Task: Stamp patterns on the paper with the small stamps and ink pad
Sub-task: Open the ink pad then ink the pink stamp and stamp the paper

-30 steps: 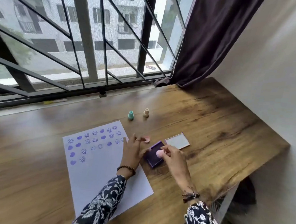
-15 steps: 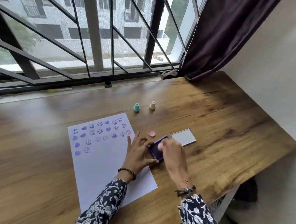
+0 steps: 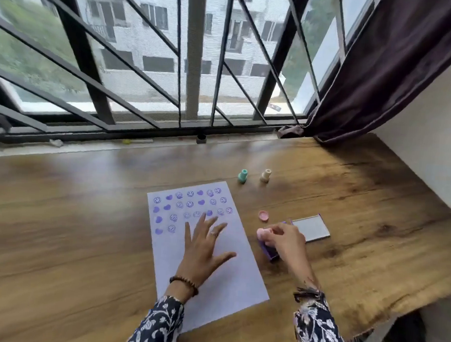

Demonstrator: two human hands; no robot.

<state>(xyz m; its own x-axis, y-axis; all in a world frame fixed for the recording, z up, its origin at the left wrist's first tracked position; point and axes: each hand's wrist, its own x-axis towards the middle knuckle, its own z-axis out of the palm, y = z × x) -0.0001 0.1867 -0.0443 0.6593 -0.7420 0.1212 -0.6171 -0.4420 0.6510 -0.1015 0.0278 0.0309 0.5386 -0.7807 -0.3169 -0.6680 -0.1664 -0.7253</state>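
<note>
A white paper [image 3: 229, 275] lies on the wooden table, its upper part filled with rows of purple hearts and smiley prints. My left hand [image 3: 202, 245] rests flat on the paper with fingers spread, holding nothing. My right hand [image 3: 285, 239] grips a small pink stamp [image 3: 262, 233] just above the left edge of the purple ink pad [image 3: 269, 251], which it mostly hides. The pad's open lid [image 3: 311, 227] lies to the right. A teal stamp [image 3: 242, 176] and a beige stamp [image 3: 265, 175] stand beyond the paper. A pink cap [image 3: 263, 215] lies near the pad.
The wooden table [image 3: 73, 215] runs up to a barred window [image 3: 193, 64] at the back. A dark curtain [image 3: 394, 62] hangs at the back right, and a white wall [image 3: 434, 145] borders the right side. The table's right edge [image 3: 408, 298] drops off.
My left hand has slid left from beside the ink pad onto the paper. My right hand has lifted the pink stamp toward the pad's left edge. The camera has tilted downward.
</note>
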